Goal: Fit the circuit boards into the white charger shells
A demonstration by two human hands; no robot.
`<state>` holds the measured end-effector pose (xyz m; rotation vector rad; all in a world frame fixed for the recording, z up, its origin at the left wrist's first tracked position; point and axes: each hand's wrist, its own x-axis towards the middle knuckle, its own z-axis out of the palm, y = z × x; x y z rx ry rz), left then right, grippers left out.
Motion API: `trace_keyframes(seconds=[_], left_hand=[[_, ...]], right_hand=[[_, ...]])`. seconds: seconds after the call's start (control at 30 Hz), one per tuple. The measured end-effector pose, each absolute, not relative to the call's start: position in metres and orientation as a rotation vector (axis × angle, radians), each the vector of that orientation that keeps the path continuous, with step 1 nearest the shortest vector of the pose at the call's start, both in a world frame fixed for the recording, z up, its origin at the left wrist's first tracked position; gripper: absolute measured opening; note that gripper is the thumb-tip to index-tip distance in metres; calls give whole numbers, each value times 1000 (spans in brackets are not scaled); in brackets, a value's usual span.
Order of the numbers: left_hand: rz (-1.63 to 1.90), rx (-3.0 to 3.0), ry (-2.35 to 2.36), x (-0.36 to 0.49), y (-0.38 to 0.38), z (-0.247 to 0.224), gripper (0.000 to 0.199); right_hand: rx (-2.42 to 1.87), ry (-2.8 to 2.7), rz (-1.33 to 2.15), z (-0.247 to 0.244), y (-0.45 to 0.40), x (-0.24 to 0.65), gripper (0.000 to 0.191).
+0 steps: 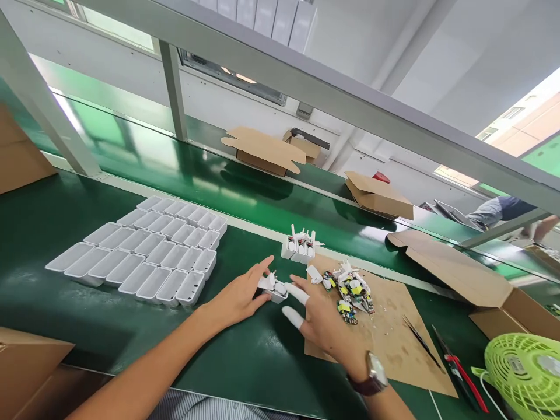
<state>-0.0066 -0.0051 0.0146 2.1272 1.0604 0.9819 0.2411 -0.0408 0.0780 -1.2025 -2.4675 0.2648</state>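
I have my left hand (238,297) pinched on a small white charger shell (272,288), which rests on the green table (245,350) between both hands. My right hand (326,326) lies open just beside it, two fingers (292,316) capped in white cots, touching its right end. To do this well, I judge I should steady the shell flat with the left and seat the part squarely, not forcing it. The shell looks glossy white, with a prong sticking up. A pile of circuit boards (350,294) sits near on the cardboard sheet (394,338).
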Motion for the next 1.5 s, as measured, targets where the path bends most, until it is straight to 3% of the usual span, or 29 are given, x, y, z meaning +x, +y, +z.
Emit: trace_keyframes(seconds=[0.2, 0.37, 0.53, 0.67, 0.8, 0.97, 1.07, 1.23, 1.5], left_hand=[[1013, 1934, 1068, -5, -1, 10, 87], [1222, 1911, 872, 6, -6, 13, 112], [1314, 1976, 826, 11, -10, 16, 87], [1323, 2022, 855, 8, -8, 15, 85], [1228, 2130, 1031, 7, -6, 11, 97], [1229, 2124, 1299, 10, -2, -2, 77], [1281, 1930, 1362, 11, 7, -8, 74], [1166, 1658, 1457, 19, 43, 7, 83], [1009, 1580, 1415, 58, 99, 27, 85]], right_hand=[[-1102, -2098, 609, 32, -22, 213, 30], [-1135, -1704, 1057, 25, -15, 216, 38], [-1143, -1646, 1111, 29, -15, 215, 40], [-1143, -1585, 1180, 27, -12, 210, 40], [-1163, -1571, 1074, 23, -6, 200, 35], [-1095, -1682, 932, 18, -6, 188, 24], [-1106, -1671, 760, 21, -4, 193, 23], [-1306, -1607, 253, 33, 6, 222, 37], [-1490, -1788, 88, 22, 18, 249, 57]])
